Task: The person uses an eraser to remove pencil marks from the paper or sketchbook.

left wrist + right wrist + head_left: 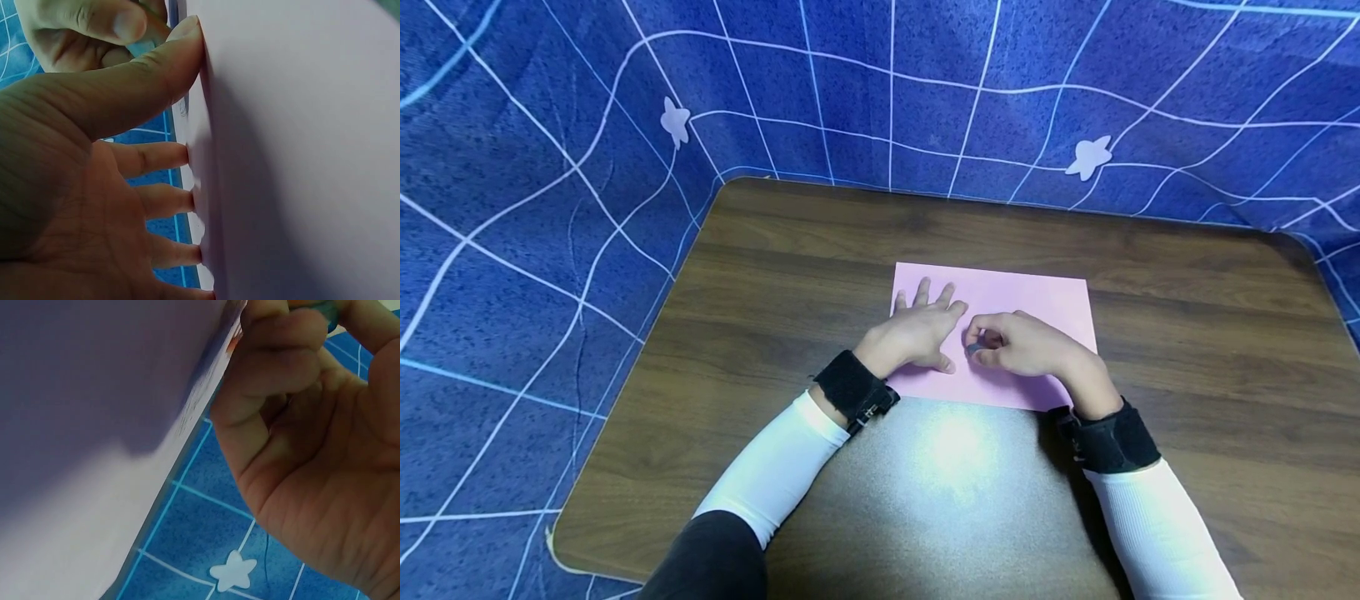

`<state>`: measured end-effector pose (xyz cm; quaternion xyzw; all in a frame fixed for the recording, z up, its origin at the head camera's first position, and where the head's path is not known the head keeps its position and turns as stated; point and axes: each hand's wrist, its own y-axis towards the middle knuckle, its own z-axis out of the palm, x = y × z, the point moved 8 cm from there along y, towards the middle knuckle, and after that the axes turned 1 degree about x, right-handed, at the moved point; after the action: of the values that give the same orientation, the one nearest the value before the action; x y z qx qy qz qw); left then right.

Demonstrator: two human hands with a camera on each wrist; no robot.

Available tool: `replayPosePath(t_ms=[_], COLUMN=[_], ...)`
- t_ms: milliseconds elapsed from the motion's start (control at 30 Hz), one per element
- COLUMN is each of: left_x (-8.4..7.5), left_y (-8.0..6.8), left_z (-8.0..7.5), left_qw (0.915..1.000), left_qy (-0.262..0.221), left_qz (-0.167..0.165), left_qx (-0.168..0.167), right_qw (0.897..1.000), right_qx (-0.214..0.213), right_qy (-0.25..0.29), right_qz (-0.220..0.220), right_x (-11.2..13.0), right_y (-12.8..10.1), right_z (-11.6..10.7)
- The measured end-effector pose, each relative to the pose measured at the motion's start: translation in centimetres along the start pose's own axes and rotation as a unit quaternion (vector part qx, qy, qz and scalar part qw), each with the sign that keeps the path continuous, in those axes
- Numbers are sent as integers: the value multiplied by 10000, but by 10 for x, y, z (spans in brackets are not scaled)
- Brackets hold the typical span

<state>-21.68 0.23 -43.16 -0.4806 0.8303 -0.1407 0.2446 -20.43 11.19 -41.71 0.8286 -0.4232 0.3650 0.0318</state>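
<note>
A pink sheet of paper (1045, 304) lies on the brown table. My left hand (921, 331) rests on its left part with fingers spread and thumb out to the side. Close beside it, my right hand (1022, 343) pinches a small blue-and-orange eraser-like piece (974, 347) low over the paper's middle. Fingers hide most of this piece, so its full shape cannot be made out. Seen from the left wrist, the piece (142, 47) shows pale blue behind my left thumb. Faint dark scribbles (187, 415) mark the paper in the right wrist view.
The wooden table (760, 275) extends around the sheet, with a bright light reflection in front of it. Blue cloth (850, 92) with white lines and star shapes hangs behind and at the left. Both wrists wear black straps (1116, 437).
</note>
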Motion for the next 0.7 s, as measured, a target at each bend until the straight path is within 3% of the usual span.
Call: replayPosePath(t_ms=[167,267,500,600,700], left_x=[0,0,0,0,0], left_y=[0,0,0,0,0], left_z=[0,1,2,1,1], left_qw=[10000,10000,10000,10000,10000], left_qy=[17,47,22,-34,-57], left_qz=[-37,-56,-34,-8,-4], left_qx=[35,59,15,-26,-17], right_qw=[9970,9949,9965,9977,9988], right_qx=[-483,-617,-235,-13,168], right_qy=[-362,-618,-790,-515,-57], right_qz=[475,495,-105,-433,-455], right_x=[-12,-12,5,12,11], right_y=[-3,-4,-2,-1,0], right_z=[-13,-15,-2,4,7])
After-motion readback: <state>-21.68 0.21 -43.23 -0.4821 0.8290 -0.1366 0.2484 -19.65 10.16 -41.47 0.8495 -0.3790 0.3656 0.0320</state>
